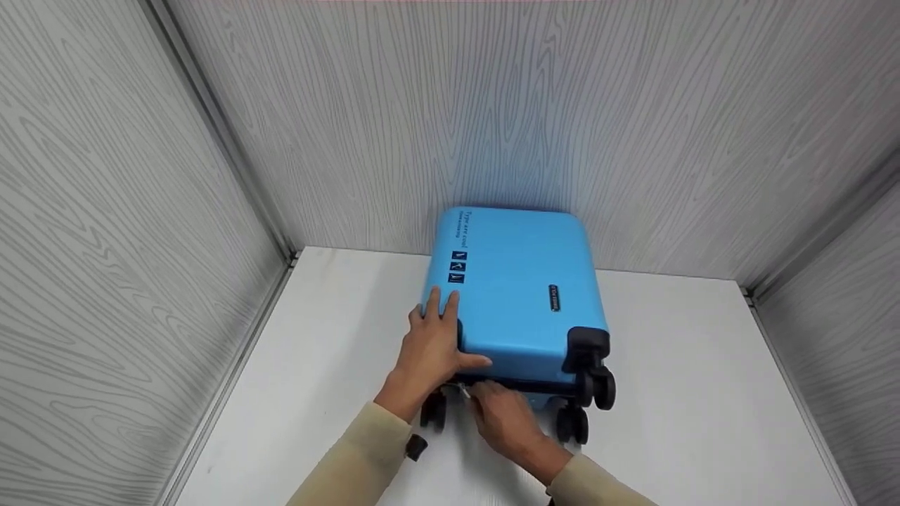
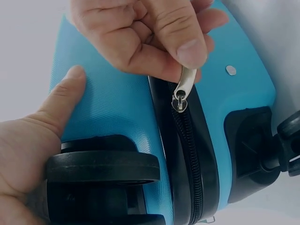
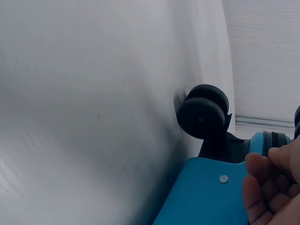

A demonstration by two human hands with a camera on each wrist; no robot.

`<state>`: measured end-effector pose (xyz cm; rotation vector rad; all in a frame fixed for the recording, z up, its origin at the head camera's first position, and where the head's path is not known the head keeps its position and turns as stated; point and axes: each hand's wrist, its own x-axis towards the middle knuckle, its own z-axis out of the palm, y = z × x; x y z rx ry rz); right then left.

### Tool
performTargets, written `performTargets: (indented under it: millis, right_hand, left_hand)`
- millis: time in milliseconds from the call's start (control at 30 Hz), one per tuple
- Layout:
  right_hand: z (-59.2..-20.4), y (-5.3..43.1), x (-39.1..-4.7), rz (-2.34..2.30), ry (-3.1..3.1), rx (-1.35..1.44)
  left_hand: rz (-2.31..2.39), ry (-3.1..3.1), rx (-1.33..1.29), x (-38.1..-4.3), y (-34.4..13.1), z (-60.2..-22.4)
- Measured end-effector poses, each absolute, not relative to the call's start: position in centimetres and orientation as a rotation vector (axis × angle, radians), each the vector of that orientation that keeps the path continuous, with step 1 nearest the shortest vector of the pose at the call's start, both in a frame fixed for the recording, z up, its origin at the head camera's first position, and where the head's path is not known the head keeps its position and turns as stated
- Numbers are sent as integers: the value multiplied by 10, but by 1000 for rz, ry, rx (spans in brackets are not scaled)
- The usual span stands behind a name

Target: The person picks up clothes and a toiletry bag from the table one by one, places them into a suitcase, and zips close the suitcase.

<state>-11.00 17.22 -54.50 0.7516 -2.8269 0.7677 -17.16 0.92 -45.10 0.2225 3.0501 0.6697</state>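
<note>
A blue hard-shell suitcase (image 1: 520,281) lies flat with its wheeled end toward me. My left hand (image 1: 432,348) rests on its near left corner, fingers stretched over the top and thumb along the end face. In the left wrist view that thumb presses the shell beside a black wheel (image 2: 103,166). My right hand (image 1: 503,418) is low at the wheeled end. Its thumb and finger pinch a silver zipper pull (image 2: 186,83), whose slider sits on the black zipper (image 2: 190,159) running between the two shell halves.
Black caster wheels (image 1: 594,386) stick out from the near corners. Beneath the case is a white surface (image 1: 337,316), bounded by grey wood-grain panels (image 1: 351,126) at the back and both sides. A small black object (image 1: 416,447) shows beside the left sleeve.
</note>
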Motion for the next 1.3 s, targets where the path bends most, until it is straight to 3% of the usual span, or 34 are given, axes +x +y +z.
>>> performTargets:
  millis: [333, 667, 1000, 1300]
  right_hand:
    - [-538, 191, -108, 756, -2703, 706]
    - [-499, 222, -116, 623, -2464, 702]
    - [-466, 252, -140, 496, -2236, 679]
    - [-460, 266, -153, 453, -2640, 565]
  left_hand:
    - [799, 2976, 232, -169, 2, -453]
    - [865, 3040, 286, -147, -6, -459]
    - [926, 3381, 553, -118, 5, -458]
    - [1147, 3317, 879, -90, 36, -462]
